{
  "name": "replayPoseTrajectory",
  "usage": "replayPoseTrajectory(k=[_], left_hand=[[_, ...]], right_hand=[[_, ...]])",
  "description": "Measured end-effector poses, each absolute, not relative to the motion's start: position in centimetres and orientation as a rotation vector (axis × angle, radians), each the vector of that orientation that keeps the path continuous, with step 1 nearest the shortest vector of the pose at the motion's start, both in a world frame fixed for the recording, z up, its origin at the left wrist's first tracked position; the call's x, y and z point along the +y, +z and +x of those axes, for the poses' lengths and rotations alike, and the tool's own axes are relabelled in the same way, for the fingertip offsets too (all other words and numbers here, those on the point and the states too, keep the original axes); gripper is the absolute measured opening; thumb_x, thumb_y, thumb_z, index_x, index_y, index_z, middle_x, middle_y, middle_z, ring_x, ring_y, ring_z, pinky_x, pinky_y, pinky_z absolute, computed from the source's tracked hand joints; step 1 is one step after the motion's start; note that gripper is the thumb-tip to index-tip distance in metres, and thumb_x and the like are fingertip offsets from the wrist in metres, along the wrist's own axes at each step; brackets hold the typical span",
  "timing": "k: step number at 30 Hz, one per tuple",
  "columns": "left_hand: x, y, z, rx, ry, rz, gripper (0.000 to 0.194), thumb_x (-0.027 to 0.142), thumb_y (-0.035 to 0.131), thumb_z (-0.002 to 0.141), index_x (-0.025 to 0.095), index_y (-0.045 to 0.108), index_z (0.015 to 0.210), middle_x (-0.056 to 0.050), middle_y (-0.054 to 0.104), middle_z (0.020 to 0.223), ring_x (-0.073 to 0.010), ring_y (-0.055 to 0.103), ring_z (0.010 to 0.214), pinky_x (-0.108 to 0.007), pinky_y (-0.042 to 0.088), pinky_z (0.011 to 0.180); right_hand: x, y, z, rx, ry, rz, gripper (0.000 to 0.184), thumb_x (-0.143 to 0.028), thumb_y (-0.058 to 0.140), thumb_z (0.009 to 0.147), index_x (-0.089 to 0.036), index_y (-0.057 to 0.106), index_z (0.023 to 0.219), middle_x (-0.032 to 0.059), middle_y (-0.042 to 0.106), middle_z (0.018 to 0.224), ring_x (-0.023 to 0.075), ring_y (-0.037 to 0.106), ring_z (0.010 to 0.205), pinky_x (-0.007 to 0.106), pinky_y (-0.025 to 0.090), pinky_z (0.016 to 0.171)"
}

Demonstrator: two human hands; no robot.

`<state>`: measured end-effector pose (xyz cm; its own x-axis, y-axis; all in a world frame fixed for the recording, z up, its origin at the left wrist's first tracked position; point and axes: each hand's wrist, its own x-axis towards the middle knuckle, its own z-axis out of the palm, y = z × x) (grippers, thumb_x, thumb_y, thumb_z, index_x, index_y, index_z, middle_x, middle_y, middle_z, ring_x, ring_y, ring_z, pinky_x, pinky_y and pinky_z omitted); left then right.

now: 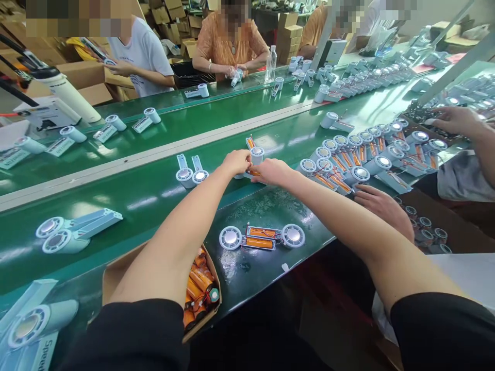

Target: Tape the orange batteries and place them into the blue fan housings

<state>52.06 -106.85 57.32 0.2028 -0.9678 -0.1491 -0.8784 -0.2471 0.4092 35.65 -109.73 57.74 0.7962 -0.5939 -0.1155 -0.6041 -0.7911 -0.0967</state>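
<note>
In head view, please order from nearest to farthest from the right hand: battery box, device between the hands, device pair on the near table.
1. Device between the hands: at the right hand's fingertips.
2. Device pair: below it.
3. Battery box: lower left.

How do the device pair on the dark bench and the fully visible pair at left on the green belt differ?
The bench pair has heads at opposite ends; the belt pair has its heads side by side. The bench pair shows orange cells; the belt pair shows none. Both have round pale heads with silvery centres.
</note>
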Motion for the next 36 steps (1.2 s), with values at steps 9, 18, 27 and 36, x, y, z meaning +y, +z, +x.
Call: replayPoseTrajectory(k=[9, 18, 27, 36], left_hand=[[-104.2, 59.5, 51.1, -1.564, -0.674, 2.106, 0.066, 0.031, 0.073, 0.095, 0.018, 0.046, 0.155, -0.019, 0.067, 0.151, -0.0262, 0.068, 0.13, -0.035, 0.05, 0.107], [-72.5, 61.4, 56.5, -1.808, -0.681, 1.908, 0.017, 0.04, 0.071, 0.095, 0.024, 0.076, 0.089, -0.004, 0.081, 0.101, -0.0202, 0.074, 0.097, -0.034, 0.058, 0.095], [-63.4, 59.4, 57.2, -2.042, -0.361, 2.15, 0.038, 0.018, 0.068, 0.094, 0.028, 0.075, 0.13, -0.008, 0.074, 0.139, -0.0306, 0.058, 0.135, -0.051, 0.054, 0.116], [-60.2, 60.8, 53.8, -1.796, 0.413, 1.823, 0.034, 0.006, 0.064, 0.095, 0.02, 0.065, 0.126, -0.01, 0.076, 0.129, -0.0361, 0.049, 0.153, -0.065, 0.043, 0.128]], right_hand=[[-112.0, 55.1, 36.6, 0.789, -0.205, -2.673, 0.017, -0.033, 0.082, 0.089, -0.021, 0.079, 0.077, 0.0063, 0.077, 0.076, 0.0228, 0.074, 0.085, 0.034, 0.057, 0.085], [-112.0, 56.2, 35.9, 0.683, -0.813, -2.297, 0.029, -0.046, 0.086, 0.085, -0.03, 0.069, 0.068, 0.0023, 0.072, 0.079, 0.0249, 0.073, 0.098, 0.051, 0.055, 0.107], [-96.3, 64.2, 33.2, 0.387, -0.423, -2.375, 0.039, -0.052, 0.069, 0.097, -0.02, 0.079, 0.077, 0.0012, 0.072, 0.062, 0.0142, 0.06, 0.057, 0.03, 0.043, 0.059], [-81.9, 60.3, 33.0, 0.077, 0.093, -1.871, 0.061, -0.063, 0.074, 0.094, -0.015, 0.072, 0.131, 0.0019, 0.078, 0.08, 0.0158, 0.069, 0.067, 0.025, 0.051, 0.064]])
